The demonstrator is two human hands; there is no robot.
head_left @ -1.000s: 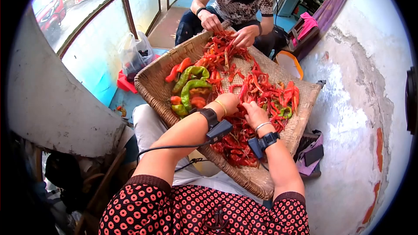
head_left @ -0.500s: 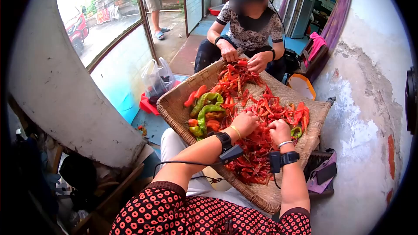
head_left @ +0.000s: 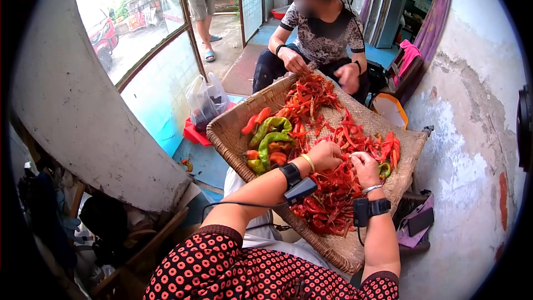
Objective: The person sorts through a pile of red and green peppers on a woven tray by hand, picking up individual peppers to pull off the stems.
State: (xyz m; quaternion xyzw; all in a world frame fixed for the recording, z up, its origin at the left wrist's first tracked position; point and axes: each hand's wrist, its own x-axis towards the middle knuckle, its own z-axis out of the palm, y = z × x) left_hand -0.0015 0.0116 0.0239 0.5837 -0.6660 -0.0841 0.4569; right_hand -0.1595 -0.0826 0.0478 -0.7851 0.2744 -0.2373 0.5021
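Note:
A woven basket tray [head_left: 408, 158] rests across my lap, heaped with red chili peppers [head_left: 325, 203]. Above the heap, my left hand [head_left: 326, 155] has its fingers curled in, pinching a red chili pepper mostly hidden by the fingers. My right hand [head_left: 365, 169] is close beside it, thumb and fingers pinched at the same small pepper. Large green peppers [head_left: 273, 140] lie at the left of the tray among orange-red ones. A curled green pepper [head_left: 384, 170] sits just right of my right hand.
Across the tray a co-worker [head_left: 319, 33] sits with one hand at the peppers and the other blurred. A plastic bag [head_left: 205, 100] stands on a red container at left. Another person [head_left: 201, 5] stands in the doorway. A peeling wall [head_left: 461, 133] rises at right.
My hands have come closer together, now meeting over the heap. The co-worker's hand on the right side has lifted off the peppers and drawn back. The view has shifted slightly.

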